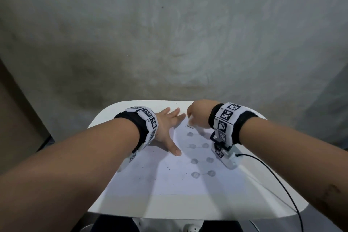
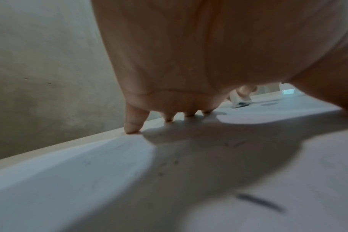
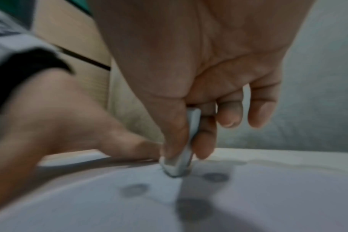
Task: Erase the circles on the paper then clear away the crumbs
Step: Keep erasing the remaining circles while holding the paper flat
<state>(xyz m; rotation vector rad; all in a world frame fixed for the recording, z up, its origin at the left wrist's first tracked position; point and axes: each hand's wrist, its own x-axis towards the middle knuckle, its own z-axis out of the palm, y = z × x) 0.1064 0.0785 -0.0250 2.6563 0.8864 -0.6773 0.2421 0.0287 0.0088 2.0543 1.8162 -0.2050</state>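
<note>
A white sheet of paper (image 1: 169,179) lies on a small white table (image 1: 105,117). Several shaded pencil circles (image 1: 194,161) run in two columns down its right half. My left hand (image 1: 169,128) lies flat on the paper's far left part, fingers spread and pressing down (image 2: 131,125). My right hand (image 1: 195,115) pinches a white eraser (image 3: 181,160) between thumb and fingers, its tip on the paper near the far circles (image 3: 216,177). In the left wrist view the eraser (image 2: 239,102) shows beyond the palm. Dark eraser crumbs (image 1: 140,176) dot the paper's left half.
A grey wall (image 1: 169,34) stands right behind the table. A black cable (image 1: 278,179) runs from the right wrist camera across the table's right side and off the near edge. A brown panel (image 1: 11,118) shows at the left.
</note>
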